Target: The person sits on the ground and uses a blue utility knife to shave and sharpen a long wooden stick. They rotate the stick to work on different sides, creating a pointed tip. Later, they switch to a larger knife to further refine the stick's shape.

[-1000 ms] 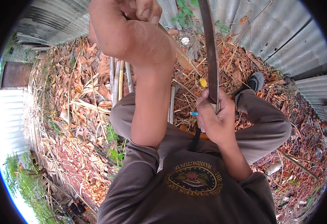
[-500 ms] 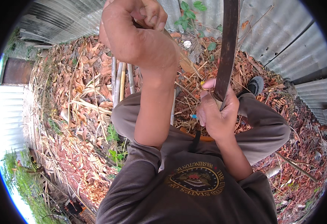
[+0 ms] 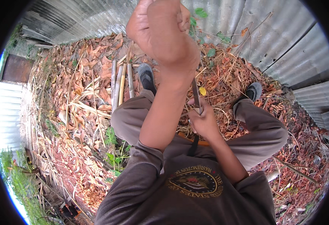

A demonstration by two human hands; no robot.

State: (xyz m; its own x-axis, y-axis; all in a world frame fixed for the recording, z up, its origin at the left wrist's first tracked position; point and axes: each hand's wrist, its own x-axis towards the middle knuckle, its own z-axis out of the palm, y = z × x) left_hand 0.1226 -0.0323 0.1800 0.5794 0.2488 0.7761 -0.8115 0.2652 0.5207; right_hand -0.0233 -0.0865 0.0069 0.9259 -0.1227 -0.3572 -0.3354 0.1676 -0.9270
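My left hand (image 3: 162, 30) is raised at the top middle, its fingers curled closed with the back of the wrist bent toward me. The stick it grips is hidden behind the hand and forearm. Lower down, in front of my lap, my right hand (image 3: 204, 120) is closed round the handle of a machete (image 3: 196, 92). The dark blade points up and away, seen nearly edge-on, and its upper part passes behind my left forearm. Whether the blade touches the stick cannot be seen. A yellow leaf (image 3: 202, 91) shows just right of the blade.
Several cut bamboo lengths (image 3: 122, 84) lie on dry leaves left of my legs. My shoes (image 3: 147, 77) rest on the litter-covered ground. Corrugated metal sheets (image 3: 281, 41) close off the far and right sides. A thin branch (image 3: 295, 169) lies at the right.
My left fist has moved right, and the stick below it has gone out of sight. The machete, upright and broadside before, has dropped lower and left, behind my left forearm.
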